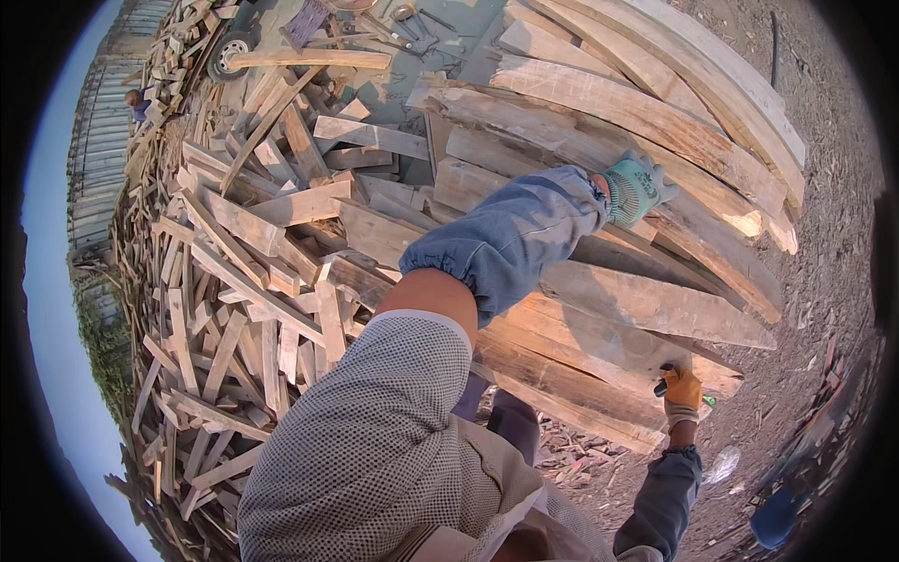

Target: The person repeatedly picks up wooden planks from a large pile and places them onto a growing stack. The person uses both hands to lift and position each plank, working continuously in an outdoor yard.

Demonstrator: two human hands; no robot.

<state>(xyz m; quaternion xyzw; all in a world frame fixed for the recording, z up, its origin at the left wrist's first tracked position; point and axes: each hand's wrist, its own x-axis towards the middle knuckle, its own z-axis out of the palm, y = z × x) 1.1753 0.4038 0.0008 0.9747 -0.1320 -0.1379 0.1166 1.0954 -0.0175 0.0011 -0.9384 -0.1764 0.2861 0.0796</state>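
My left hand point(640, 188), in a green knit glove with pale fingertips, lies on the weathered wooden planks point(709, 239) at the upper right, its fingers spread. Its thumb side is partly hidden. Lower right, my right hand point(683, 395), in an orange and cream glove, is closed around a small tool point(661, 388) with a black end; a bit of green shows on the other side of the hand. What kind of tool it is cannot be told. The right hand is over the end of a broad plank point(618, 351). Grey-blue sleeves cover both forearms.
A jumbled heap of short wood offcuts point(302, 204) fills the left. Hand tools point(414, 24) lie at the top beside a wheel point(230, 55). Another person point(138, 105) is far off near a corrugated fence point(105, 154). Debris and a blue object point(776, 516) lie at the lower right.
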